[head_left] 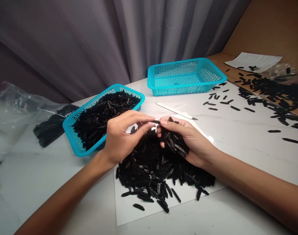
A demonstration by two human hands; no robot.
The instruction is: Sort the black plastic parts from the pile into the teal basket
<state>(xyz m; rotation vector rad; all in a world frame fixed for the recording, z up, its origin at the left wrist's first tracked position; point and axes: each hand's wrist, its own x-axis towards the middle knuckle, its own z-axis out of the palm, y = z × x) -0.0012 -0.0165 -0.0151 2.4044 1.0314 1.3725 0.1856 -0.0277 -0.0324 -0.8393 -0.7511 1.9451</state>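
Between the fingertips of both hands is a small, slim black piece (157, 122). My left hand (124, 133) pinches its left end with thumb and fingers. My right hand (188, 137) grips the other end with thumb and forefinger, while a clump of similar black pieces (174, 142) lies in its palm. Below both hands a heap of these black strip-like pieces (149, 176) spreads over a white sheet (124, 215). Some show small holes along a flat side.
A blue basket (77, 151) full of black pieces stands left, beside a clear bag (51, 125) of them. Another blue basket (185, 89) is at the back. A white-handled knife (175, 111) lies behind the hands. More pieces (273, 91) lie scattered at right near paper (253, 61).
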